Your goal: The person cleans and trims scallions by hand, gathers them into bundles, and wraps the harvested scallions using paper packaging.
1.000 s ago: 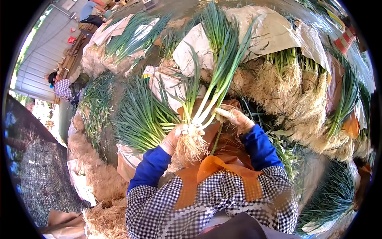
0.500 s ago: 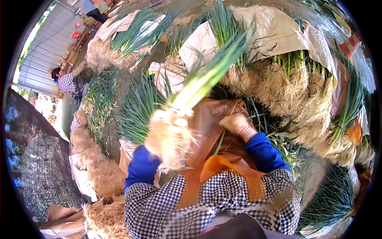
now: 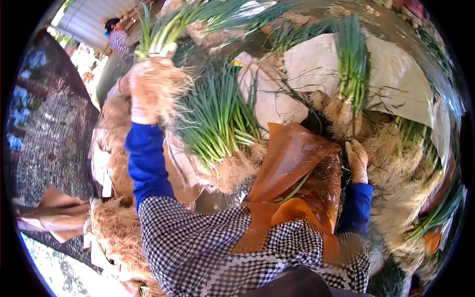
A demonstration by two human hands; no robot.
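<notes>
My left hand [image 3: 140, 101] is raised at the left, closed on a bunch of green onions [image 3: 159, 81]. Their pale roots hang over the fingers, and the green tops tilt up and away. My right hand [image 3: 357, 161] is at the right, fingers stretched toward the roots of another green onion bunch [image 3: 350, 79]; whether they touch is hard to tell. That bunch lies on a pale sheet [image 3: 401, 74]. Between my arms, a larger pile of green onions [image 3: 217, 116] lies with its roots toward me. A brown apron [image 3: 297, 163] covers my lap, with a loose green leaf on it.
Rows of root ends [image 3: 396, 183] line the right side, partly under the pale sheet. More root bundles [image 3: 116, 227] lie at the left beside a dark mesh [image 3: 54, 143]. Another person [image 3: 118, 39] is at the far left, near a metal wall [image 3: 89, 20].
My left hand has carried its green onion bunch from in front of me to the upper left. My right hand has left the apron and moved right to the roots. The view has turned.
</notes>
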